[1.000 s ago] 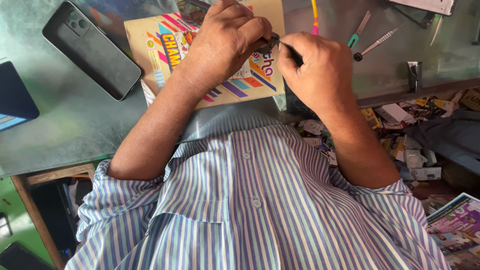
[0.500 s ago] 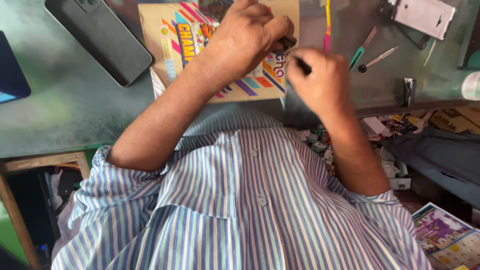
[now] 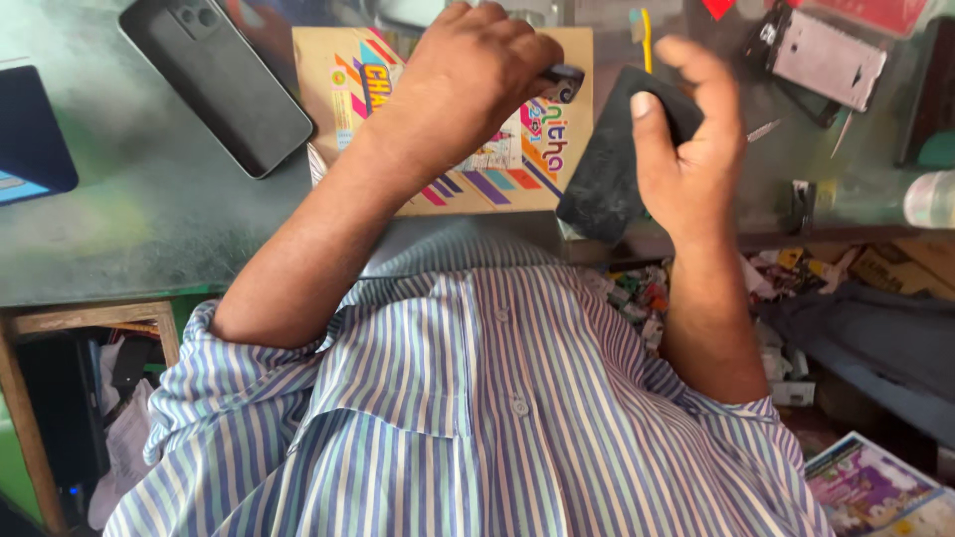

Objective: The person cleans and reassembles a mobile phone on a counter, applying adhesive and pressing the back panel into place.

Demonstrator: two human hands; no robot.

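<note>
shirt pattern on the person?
Vertical stripes, blue and white with thin greenish lines, on the shirt; head view, the only one, shows it.

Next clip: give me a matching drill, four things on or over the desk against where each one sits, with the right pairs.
Things:
1. black phone
2. dark flat panel
3. colourful cardboard box
4. silver phone frame

Places:
A. far right of the desk, lying by itself
B. under the left hand
C. far left of the desk, back side up
D. held in the right hand

Pairs: 1-C, 2-D, 3-B, 4-A
</note>
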